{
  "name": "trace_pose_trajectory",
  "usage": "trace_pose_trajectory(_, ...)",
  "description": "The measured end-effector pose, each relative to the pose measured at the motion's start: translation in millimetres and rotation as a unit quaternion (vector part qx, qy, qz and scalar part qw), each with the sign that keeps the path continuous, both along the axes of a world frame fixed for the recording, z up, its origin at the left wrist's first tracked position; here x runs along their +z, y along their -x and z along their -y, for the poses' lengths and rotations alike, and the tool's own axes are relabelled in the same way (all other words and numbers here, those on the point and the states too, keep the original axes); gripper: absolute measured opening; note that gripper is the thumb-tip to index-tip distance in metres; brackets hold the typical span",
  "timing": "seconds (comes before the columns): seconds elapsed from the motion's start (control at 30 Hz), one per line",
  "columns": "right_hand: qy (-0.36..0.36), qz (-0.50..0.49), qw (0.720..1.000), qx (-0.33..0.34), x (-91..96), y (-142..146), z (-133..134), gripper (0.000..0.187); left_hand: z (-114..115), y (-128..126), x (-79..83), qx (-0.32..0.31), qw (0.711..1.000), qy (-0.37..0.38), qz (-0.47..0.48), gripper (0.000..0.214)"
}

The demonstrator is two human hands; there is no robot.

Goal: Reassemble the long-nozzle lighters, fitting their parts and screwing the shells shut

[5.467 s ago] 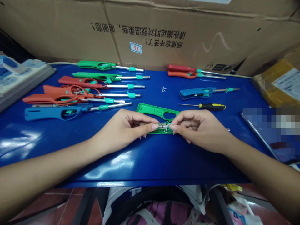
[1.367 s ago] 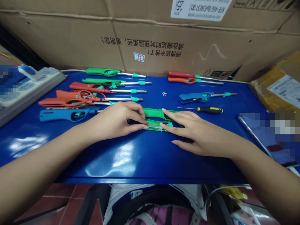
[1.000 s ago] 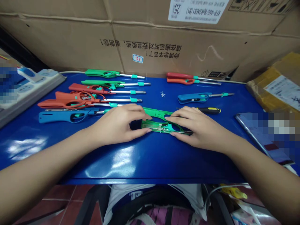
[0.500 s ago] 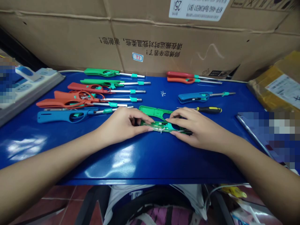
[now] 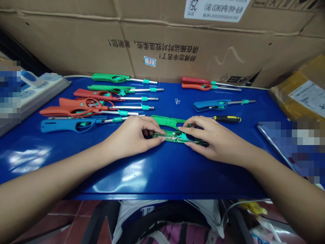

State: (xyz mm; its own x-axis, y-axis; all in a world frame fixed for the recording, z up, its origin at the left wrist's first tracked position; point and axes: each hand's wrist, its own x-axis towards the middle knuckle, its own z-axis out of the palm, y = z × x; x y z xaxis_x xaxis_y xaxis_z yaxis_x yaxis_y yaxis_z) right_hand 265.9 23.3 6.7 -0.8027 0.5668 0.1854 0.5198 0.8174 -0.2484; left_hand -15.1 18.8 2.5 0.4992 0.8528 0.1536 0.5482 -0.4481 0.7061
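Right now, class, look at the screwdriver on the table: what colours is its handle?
The screwdriver handle is black and yellow, seen best in the head view.

A left forearm and right forearm, both bare, slant inward toward each other. The left hand pinches with thumb and forefinger, other fingers curled; the right hand bends its fingers above the thumb.

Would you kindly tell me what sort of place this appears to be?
Probably a small indoor workbench, judging by the opened green lighter casing, the screwdriver and the several other lighters laid out.
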Motion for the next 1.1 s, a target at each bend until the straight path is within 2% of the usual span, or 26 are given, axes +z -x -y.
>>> trace_pose_trajectory(0.3, -0.015, 0.043, 0.997, 0.055, 5.3, -2.5, 4.1, 0.047, -1.9, 0.1, -2.5, 0.014, 1.000, 0.005, 0.003, 0.016)
trace_pose_trajectory(0.67, -0.029, 0.081, 0.995, 0.042, 5.4, 0.1, 6.1, 0.050, -1.6, -0.4, -2.7, 0.008, 1.000, 0.003, 0.021, 0.014)
trace_pose_trajectory(1.0, -0.039, 0.065, 0.995, 0.058, 5.6, -0.7, 5.8, 0.045, 0.5, -2.6, -3.6, 0.010, 0.999, -0.030, 0.009, 0.012)
trace_pose_trajectory(1.1, -0.026, 0.045, 0.998, 0.039, 4.7, -0.7, 5.9, 0.046, 1.2, -2.9, -4.1, 0.006, 0.999, -0.041, 0.002, 0.013)
